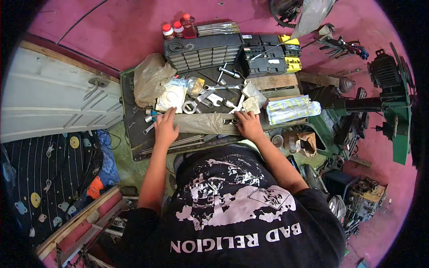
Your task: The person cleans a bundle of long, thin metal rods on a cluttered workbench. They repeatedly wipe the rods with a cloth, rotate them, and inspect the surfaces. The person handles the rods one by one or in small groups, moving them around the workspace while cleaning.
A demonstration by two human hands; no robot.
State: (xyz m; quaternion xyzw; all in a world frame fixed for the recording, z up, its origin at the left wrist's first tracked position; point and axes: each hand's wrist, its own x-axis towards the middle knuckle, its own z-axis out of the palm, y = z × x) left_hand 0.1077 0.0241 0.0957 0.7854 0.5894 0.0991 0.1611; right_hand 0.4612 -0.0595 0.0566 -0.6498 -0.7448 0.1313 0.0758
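A long, thin bundle of metal rods (196, 123), partly wrapped in a cloudy plastic bag, lies crosswise near the front edge of the dark workbench (136, 134). My left hand (166, 128) is at its left end, fingers reaching over and thumb against the near side. At the other end my right hand (249, 125) closes over the bare rods with bent fingers. Just beyond the bundle are a ring-shaped metal part (189, 107), an open-ended wrench (215, 99) and a long wrench (222, 87). A T-handled tool (229, 72) lies farther back.
A crumpled plastic bag (151, 80) and a square white packet (171, 97) sit at the back left. Behind stand a grey drawer cabinet (203, 58) and black-and-yellow cases (268, 60). A silvery wrapped package (292, 109) lies right; a green machine (400, 111) stands beyond.
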